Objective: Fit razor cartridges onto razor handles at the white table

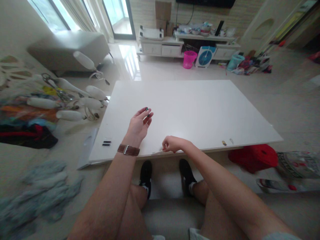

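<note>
My left hand (140,124) is raised over the white tabletop (190,110), palm partly turned up. Between its thumb and fingers is a small dark cylinder (147,111) with a greenish part, which looks like a battery. My right hand (172,144) is low at the table's near edge, its fingers closed on a slim white object (158,152) whose kind I cannot make out. Two short black pieces (106,143) lie side by side on the left of the tabletop. Toward the right lie a small yellow-and-black item (224,143) and a tiny pale item (231,141).
White lamp arms (71,115) and piled clothes (30,110) are left of the table. A red roll-like bundle (255,158) sits under its right edge. Beyond stand a pink basket (189,60), a blue-and-white fan (205,56) and a white TV cabinet (152,48).
</note>
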`<state>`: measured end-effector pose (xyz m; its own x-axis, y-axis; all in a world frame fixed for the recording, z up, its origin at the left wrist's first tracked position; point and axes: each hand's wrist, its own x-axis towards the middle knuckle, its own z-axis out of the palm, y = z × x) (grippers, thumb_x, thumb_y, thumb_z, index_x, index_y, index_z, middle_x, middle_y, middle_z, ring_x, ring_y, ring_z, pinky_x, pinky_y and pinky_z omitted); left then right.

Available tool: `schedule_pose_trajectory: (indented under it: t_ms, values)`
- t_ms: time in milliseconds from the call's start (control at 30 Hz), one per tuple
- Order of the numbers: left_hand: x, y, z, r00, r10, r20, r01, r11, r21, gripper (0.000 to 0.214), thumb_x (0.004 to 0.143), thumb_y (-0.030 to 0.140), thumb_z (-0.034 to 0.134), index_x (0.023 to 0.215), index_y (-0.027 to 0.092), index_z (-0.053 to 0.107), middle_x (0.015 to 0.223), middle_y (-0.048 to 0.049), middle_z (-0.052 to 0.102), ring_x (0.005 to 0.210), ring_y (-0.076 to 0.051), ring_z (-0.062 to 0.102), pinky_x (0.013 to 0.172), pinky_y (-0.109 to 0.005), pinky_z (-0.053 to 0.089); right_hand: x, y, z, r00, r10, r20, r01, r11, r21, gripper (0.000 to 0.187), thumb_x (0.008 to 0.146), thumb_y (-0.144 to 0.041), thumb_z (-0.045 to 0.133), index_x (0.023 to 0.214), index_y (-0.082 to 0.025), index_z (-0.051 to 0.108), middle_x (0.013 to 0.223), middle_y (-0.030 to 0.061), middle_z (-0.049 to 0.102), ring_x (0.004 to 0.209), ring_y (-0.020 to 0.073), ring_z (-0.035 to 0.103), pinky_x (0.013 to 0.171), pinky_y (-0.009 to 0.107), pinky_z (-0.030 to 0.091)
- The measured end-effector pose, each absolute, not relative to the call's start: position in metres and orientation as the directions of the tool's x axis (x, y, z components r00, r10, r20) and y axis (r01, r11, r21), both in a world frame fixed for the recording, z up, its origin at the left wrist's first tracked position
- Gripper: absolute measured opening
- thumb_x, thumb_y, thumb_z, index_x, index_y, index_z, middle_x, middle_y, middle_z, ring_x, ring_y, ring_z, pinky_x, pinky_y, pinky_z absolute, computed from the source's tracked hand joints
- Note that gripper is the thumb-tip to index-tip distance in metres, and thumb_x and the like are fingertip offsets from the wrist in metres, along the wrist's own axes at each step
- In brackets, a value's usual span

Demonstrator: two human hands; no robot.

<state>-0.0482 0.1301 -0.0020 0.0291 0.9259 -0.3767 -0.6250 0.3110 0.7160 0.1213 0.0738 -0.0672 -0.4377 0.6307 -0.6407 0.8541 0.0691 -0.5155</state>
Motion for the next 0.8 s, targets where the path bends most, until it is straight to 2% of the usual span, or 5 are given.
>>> schedule_pose_trajectory:
  t_ms: [200, 333, 633, 800]
  values:
    - [-0.0483, 0.1295, -0.0012, 0.034, 0.923, -0.384, -0.622, 0.320, 0.715, 0.021, 0.073, 0.002, 0.076, 0.086, 0.016, 0.067, 0.091, -0.0031, 0.069, 0.079, -0.011, 0.064, 0.063, -0.018, 0.045, 0.1215, 0.0708, -0.0722, -0.335, 0.647, -0.685, 0.933, 0.128, -0.336, 0.015, 0.074, -0.018, 0.076, 0.088, -0.019, 0.079, 0.088, 0.0094, 0.075, 0.076, 0.0223, 0.070, 0.066, 0.025, 0.048]
    - [-0.0487, 0.1292, -0.0012, 0.028, 0.920, -0.390, -0.626, 0.321, 0.711, 0.020, 0.075, 0.003, 0.075, 0.086, 0.016, 0.067, 0.092, -0.0030, 0.070, 0.080, -0.011, 0.064, 0.063, -0.018, 0.045, 0.1223, 0.0685, -0.0723, -0.288, 0.653, -0.701, 0.955, 0.138, -0.264, 0.016, 0.073, -0.020, 0.076, 0.090, -0.021, 0.080, 0.088, 0.0095, 0.075, 0.079, 0.0242, 0.071, 0.067, 0.027, 0.049]
    - [-0.0481, 0.1288, -0.0015, 0.027, 0.920, -0.391, -0.627, 0.320, 0.710, 0.023, 0.073, 0.002, 0.076, 0.088, 0.016, 0.067, 0.090, -0.0026, 0.071, 0.078, -0.010, 0.065, 0.063, -0.016, 0.046, 0.1199, 0.0684, -0.0729, -0.276, 0.661, -0.697, 0.959, 0.140, -0.248, 0.019, 0.074, -0.023, 0.077, 0.092, -0.023, 0.080, 0.091, 0.0090, 0.075, 0.080, 0.0235, 0.071, 0.067, 0.027, 0.049]
    - [-0.0475, 0.1291, -0.0015, 0.028, 0.919, -0.394, -0.626, 0.323, 0.710, 0.021, 0.075, 0.002, 0.075, 0.089, 0.016, 0.067, 0.091, -0.0029, 0.071, 0.076, -0.010, 0.066, 0.061, -0.016, 0.047, 0.1218, 0.0674, -0.0736, -0.307, 0.668, -0.677, 0.947, 0.146, -0.285, 0.018, 0.073, -0.020, 0.076, 0.090, -0.021, 0.080, 0.092, 0.0100, 0.075, 0.082, 0.0255, 0.070, 0.067, 0.028, 0.049]
